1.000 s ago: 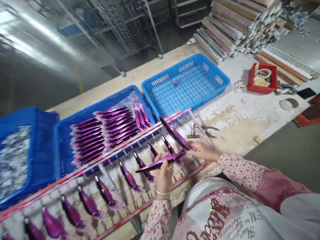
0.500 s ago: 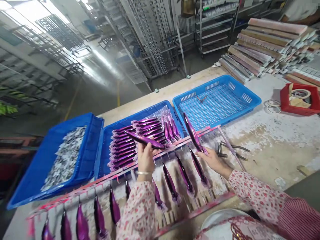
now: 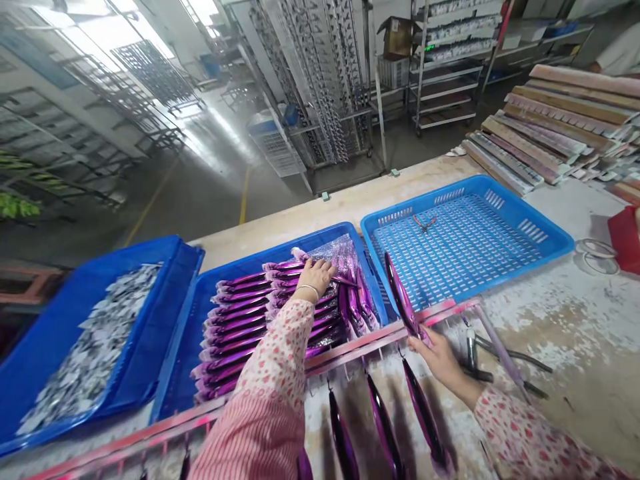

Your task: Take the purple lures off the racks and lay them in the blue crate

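My left hand reaches into the dark blue tray with its fingers closed over a shiny purple-and-black fishing lure; the pale end shows on one side and the dark tip on the other. Beneath it lie rows of similar lures, their pale ends mostly to the left. My right hand grips another purple lure by its lower end, tip pointing up and away. That lure crosses over the pink-stained rail. Several lures hang from hooks below the rail, close to my right hand.
On the left stands a blue bin holding silvery pieces. A light blue basket contains small pliers. Dark-handled tools lie right of my hand. Stacked strips, tape rings and a red box are farther right.
My left hand has carried its lure from above the rail forward into the dark blue tray. My right hand still holds its lure upward near the rail. The view has shifted.
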A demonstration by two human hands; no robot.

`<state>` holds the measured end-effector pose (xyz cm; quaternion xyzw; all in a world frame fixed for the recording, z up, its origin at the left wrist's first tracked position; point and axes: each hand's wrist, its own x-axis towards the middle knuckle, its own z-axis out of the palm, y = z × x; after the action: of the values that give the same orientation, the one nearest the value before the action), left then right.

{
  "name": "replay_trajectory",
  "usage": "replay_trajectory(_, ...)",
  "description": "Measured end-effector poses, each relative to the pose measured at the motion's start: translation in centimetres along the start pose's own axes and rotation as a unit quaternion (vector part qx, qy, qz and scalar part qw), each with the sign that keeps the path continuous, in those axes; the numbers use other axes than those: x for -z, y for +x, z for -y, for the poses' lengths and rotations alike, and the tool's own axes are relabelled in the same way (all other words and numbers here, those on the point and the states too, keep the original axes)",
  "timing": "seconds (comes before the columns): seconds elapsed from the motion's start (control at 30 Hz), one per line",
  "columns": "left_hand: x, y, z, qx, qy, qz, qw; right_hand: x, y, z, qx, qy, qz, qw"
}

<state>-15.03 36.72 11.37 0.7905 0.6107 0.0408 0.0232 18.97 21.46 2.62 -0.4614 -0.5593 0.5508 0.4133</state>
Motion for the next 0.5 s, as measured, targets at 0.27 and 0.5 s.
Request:
replay_trajectory(0.27, -3.4, 5.6, 1.0, -0.064, -0.064, 0.022, 0.996, -0.2, -2.4, -2.8, -0.037, -0.001, -0.042, 0.998)
replay_trajectory(0.5, -5.7, 7.2, 1.1, -0.100, -0.111, 0.046, 0.988, -0.5, -2.2, -2.4, -0.033, -0.009, -0.049, 0.998)
